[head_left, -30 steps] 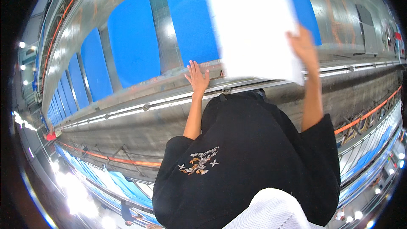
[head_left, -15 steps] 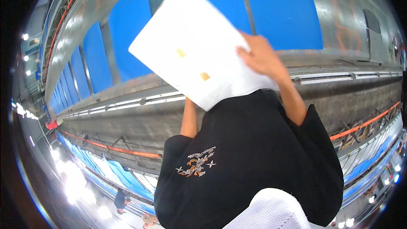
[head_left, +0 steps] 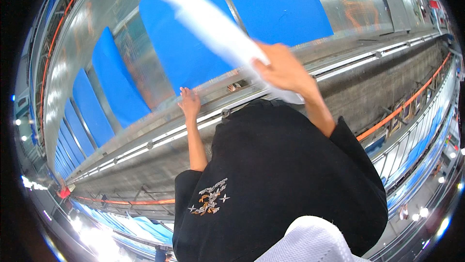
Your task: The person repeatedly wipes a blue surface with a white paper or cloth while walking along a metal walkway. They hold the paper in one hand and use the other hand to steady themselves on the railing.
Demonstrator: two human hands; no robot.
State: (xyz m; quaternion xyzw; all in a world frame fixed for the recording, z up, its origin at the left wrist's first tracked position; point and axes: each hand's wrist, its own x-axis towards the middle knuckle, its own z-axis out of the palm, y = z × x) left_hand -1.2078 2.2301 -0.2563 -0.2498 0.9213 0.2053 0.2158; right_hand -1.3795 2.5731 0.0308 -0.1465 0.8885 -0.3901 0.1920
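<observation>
We look down on a long metal work surface (head_left: 145,44), shiny and silvery, that runs across the upper part of the view, with blue sheets (head_left: 276,5) laid on it in a row that recedes to the left. A metal rail (head_left: 160,138) with bolts edges the surface, and beyond it, lower right, an orange bar (head_left: 402,109) and railings curve along the hall, with bright lamps at the rim.

Our right hand (head_left: 281,70) is clamped on the lower end of a white sheet (head_left: 213,27), fingers closed round its edge. The sheet is blurred; its long axis slants from the hand up and to the left, its far end pointing to the upper left, above the nearest blue sheet.

Our left hand (head_left: 190,102) rests on the edge of the surface, fingers spread flat, holding nothing.
</observation>
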